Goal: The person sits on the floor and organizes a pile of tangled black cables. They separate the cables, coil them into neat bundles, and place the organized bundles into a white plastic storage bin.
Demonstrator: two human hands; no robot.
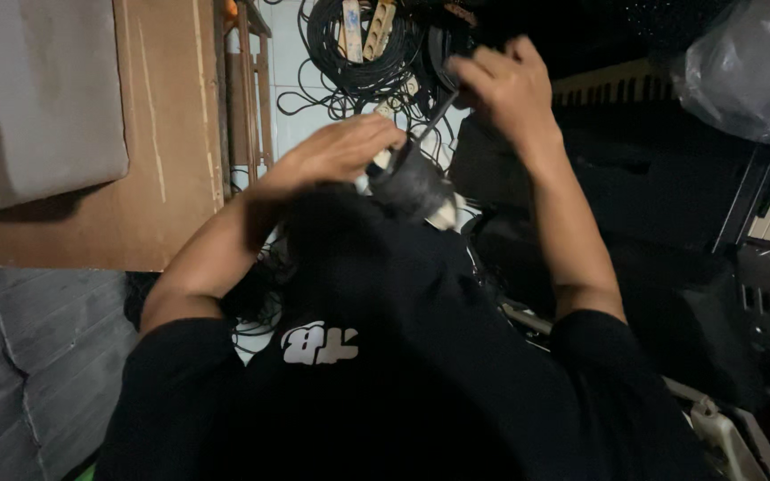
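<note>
Both hands raised: left hand (336,151) flat on dark cylinder (407,183), right hand (505,85) w/ closed grip.

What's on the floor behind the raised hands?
Behind the left hand and right hand, coiled black cables and pale power strips lie on white tile. The hands cover what lies directly below.

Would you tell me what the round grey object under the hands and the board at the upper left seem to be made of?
The round grey object looks fuzzy and matte, perhaps foam or fabric; the dim light leaves it open. The board appears to be unfinished brown wood or plywood, with pale scratches and a raw edge.
</note>
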